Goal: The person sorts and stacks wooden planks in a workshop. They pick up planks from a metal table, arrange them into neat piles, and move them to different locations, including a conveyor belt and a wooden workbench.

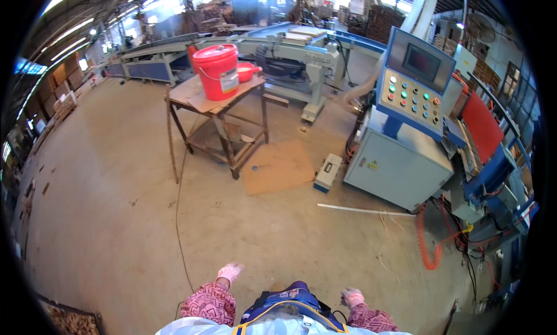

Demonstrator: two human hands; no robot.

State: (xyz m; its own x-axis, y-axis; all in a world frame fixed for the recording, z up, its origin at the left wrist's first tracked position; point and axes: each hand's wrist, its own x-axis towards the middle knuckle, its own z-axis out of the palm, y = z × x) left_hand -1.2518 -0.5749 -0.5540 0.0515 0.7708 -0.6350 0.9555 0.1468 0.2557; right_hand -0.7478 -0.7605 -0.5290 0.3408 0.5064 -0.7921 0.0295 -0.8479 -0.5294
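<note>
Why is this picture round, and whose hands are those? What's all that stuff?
A camera worn on someone's head looks down with a very wide lens, so straight edges bend. At the bottom are that person's own left hand and right hand, poking out of pink patterned sleeves. I can't see anything held in either one. Ahead, a small table carries a red bucket and a smaller red container. On the right, a control panel with a screen and colored buttons stands above a grey cabinet.
</note>
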